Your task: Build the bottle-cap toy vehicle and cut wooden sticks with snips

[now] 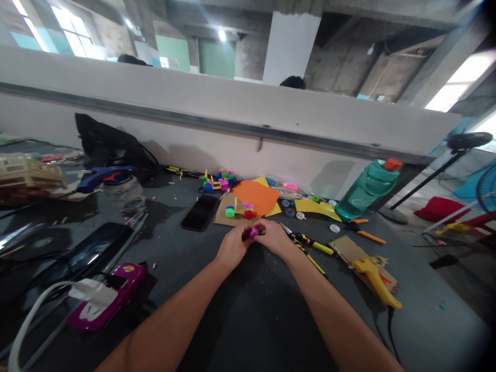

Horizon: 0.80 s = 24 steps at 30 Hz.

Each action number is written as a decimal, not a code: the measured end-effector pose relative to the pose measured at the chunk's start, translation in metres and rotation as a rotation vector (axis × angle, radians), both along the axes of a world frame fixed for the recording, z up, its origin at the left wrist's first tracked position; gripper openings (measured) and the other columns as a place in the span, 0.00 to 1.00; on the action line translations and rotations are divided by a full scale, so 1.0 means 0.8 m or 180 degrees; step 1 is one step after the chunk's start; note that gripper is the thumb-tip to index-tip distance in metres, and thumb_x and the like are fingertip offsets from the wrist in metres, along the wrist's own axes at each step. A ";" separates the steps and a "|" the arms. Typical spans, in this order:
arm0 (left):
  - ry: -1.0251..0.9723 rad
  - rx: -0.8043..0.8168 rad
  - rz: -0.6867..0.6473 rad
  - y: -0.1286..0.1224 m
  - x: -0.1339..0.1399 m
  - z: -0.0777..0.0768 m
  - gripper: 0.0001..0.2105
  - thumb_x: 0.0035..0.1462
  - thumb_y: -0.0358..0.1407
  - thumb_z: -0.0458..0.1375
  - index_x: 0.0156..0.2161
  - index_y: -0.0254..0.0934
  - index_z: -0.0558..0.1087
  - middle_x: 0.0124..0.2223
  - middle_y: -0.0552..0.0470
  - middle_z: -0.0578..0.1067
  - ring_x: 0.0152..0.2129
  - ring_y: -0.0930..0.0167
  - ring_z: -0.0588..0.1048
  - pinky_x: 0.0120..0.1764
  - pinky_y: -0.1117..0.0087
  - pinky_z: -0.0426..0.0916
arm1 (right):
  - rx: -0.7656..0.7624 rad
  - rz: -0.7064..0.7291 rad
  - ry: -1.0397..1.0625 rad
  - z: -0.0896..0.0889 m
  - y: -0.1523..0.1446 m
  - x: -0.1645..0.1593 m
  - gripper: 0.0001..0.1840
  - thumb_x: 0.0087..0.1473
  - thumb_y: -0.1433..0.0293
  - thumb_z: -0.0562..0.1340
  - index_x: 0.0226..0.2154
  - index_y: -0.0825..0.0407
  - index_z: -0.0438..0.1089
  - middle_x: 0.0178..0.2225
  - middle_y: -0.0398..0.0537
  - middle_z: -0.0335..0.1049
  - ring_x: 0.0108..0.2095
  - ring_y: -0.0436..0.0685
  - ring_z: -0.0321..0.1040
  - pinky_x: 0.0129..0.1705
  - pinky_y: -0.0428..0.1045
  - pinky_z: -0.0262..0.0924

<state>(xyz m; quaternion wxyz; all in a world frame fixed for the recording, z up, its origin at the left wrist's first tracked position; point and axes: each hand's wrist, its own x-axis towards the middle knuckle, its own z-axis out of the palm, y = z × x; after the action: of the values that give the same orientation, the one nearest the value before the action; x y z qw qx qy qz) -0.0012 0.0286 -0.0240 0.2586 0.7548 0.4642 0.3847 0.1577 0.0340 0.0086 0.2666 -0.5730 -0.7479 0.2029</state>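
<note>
My left hand (234, 245) and my right hand (271, 236) meet above the middle of the dark table. Between their fingertips is a small purple piece (254, 232) with a dark red part at its left and a bit of green at its right. Fingers of both hands are closed on it and cover much of it, so its exact kind is unclear. Just beyond the hands, a small toy car (239, 209) with green and red wheels stands on a cardboard piece (222, 217). Orange paper (256, 195) lies behind it.
A black phone (200, 212) lies left of the cardboard. Yellow-handled pliers (315, 245) and a yellow glue gun (374, 276) are at right, near a green bottle (368, 188). A purple power strip (104, 299), a blue glue gun (103, 175) and a jar (124, 196) occupy the left.
</note>
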 end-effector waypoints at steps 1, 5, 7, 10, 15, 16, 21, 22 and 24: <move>-0.0005 0.0002 -0.0008 0.000 -0.001 0.000 0.10 0.51 0.31 0.57 0.41 0.39 0.70 0.38 0.51 0.75 0.35 0.69 0.72 0.38 0.70 0.65 | 0.0057 0.0047 -0.0105 0.003 -0.002 -0.001 0.12 0.41 0.71 0.64 0.34 0.50 0.71 0.32 0.44 0.73 0.33 0.52 0.67 0.34 0.44 0.56; 0.0049 0.0051 -0.0056 -0.001 -0.002 0.001 0.10 0.51 0.31 0.56 0.41 0.39 0.70 0.37 0.52 0.75 0.34 0.69 0.72 0.38 0.70 0.65 | 0.0254 0.0083 -0.0665 0.014 -0.009 -0.004 0.06 0.45 0.68 0.62 0.31 0.50 0.71 0.30 0.45 0.73 0.34 0.53 0.66 0.36 0.45 0.54; 0.0088 0.0059 -0.0050 -0.001 -0.003 0.002 0.10 0.51 0.30 0.55 0.41 0.38 0.70 0.38 0.51 0.75 0.34 0.69 0.72 0.38 0.70 0.65 | 0.0305 0.0008 -0.0834 0.016 -0.011 -0.007 0.05 0.47 0.68 0.61 0.30 0.50 0.71 0.30 0.45 0.73 0.35 0.53 0.66 0.36 0.45 0.53; 0.0090 0.0049 -0.0028 -0.001 -0.002 0.004 0.10 0.51 0.30 0.55 0.41 0.38 0.70 0.37 0.51 0.75 0.34 0.69 0.72 0.38 0.69 0.65 | 0.0362 -0.0155 -0.0843 0.013 -0.013 -0.011 0.05 0.46 0.70 0.60 0.30 0.50 0.70 0.30 0.44 0.73 0.34 0.53 0.66 0.35 0.45 0.53; 0.0045 -0.0003 -0.0026 -0.002 -0.001 0.007 0.10 0.51 0.28 0.55 0.40 0.39 0.70 0.37 0.52 0.75 0.34 0.70 0.73 0.37 0.70 0.65 | 0.0301 -0.0420 -0.0413 0.005 -0.011 -0.012 0.05 0.44 0.70 0.60 0.28 0.50 0.69 0.27 0.43 0.72 0.29 0.51 0.66 0.31 0.44 0.53; 0.0059 -0.0013 -0.0019 -0.002 -0.001 0.008 0.10 0.51 0.28 0.55 0.40 0.39 0.71 0.37 0.52 0.75 0.34 0.69 0.73 0.37 0.70 0.65 | 0.0274 -0.0463 -0.0335 0.004 -0.011 -0.011 0.05 0.44 0.70 0.60 0.28 0.50 0.69 0.27 0.42 0.71 0.28 0.51 0.66 0.30 0.44 0.53; 0.0105 -0.0001 0.0001 -0.002 -0.001 0.006 0.10 0.50 0.28 0.55 0.39 0.38 0.71 0.36 0.52 0.75 0.32 0.70 0.72 0.36 0.70 0.66 | 0.0068 -0.0307 -0.0133 0.007 -0.007 -0.004 0.05 0.43 0.71 0.61 0.29 0.50 0.69 0.26 0.42 0.71 0.27 0.50 0.65 0.29 0.44 0.53; 0.0084 0.0002 -0.0007 -0.002 -0.001 0.005 0.10 0.50 0.28 0.55 0.40 0.38 0.71 0.36 0.52 0.75 0.33 0.70 0.72 0.36 0.71 0.66 | 0.0021 -0.0195 -0.0123 0.009 -0.007 -0.002 0.06 0.43 0.72 0.61 0.29 0.51 0.70 0.26 0.42 0.71 0.28 0.50 0.65 0.29 0.43 0.53; 0.0043 -0.0046 -0.0031 -0.001 -0.001 0.004 0.10 0.51 0.29 0.55 0.40 0.39 0.71 0.37 0.52 0.75 0.33 0.70 0.73 0.36 0.71 0.66 | 0.0000 0.0032 -0.0161 0.013 -0.007 0.001 0.08 0.43 0.72 0.62 0.31 0.51 0.70 0.27 0.42 0.71 0.28 0.50 0.65 0.30 0.43 0.53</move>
<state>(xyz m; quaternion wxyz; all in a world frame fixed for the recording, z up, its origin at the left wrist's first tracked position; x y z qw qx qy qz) -0.0019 0.0279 -0.0210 0.2628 0.7577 0.4650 0.3750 0.1582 0.0283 0.0189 0.2465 -0.5742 -0.7573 0.1897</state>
